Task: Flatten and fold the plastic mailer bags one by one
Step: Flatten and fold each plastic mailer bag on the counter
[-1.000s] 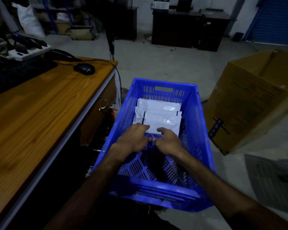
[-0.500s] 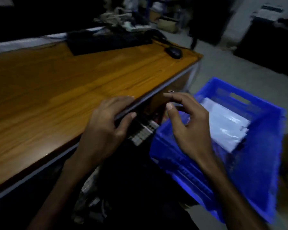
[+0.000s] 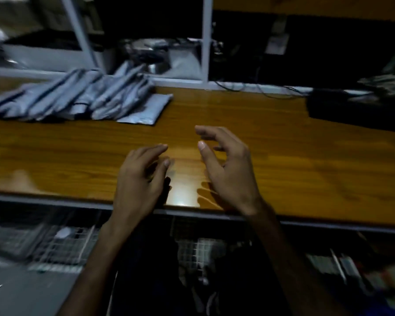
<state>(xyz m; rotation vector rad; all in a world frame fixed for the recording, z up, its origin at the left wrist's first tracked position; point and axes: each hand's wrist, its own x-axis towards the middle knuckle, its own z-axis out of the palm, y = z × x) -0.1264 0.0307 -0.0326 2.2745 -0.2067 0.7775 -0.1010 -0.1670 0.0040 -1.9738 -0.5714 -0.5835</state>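
Mailer bags (image 3: 78,99), grey and blurred by camera motion, lie heaped at the far left of a wooden desk (image 3: 283,156), overlapping one another in a leaning row, with one flat bag (image 3: 146,108) resting at the right end of the heap. Both hands are over the near middle of the desk, well apart from the bags and holding nothing. The left hand (image 3: 139,181) is palm down with its fingers loosely bent and pointing toward the far edge; whether it touches the wood cannot be told. The right hand (image 3: 228,169), just beside it, has thumb and fingers spread and gently curved around empty air. A bright reflection sits on the desk between the two hands. A dark keyboard (image 3: 356,112) lies at the far right, with cables (image 3: 260,87) trailing along the back edge. Wire mesh racks (image 3: 62,245) show dimly under the desk.
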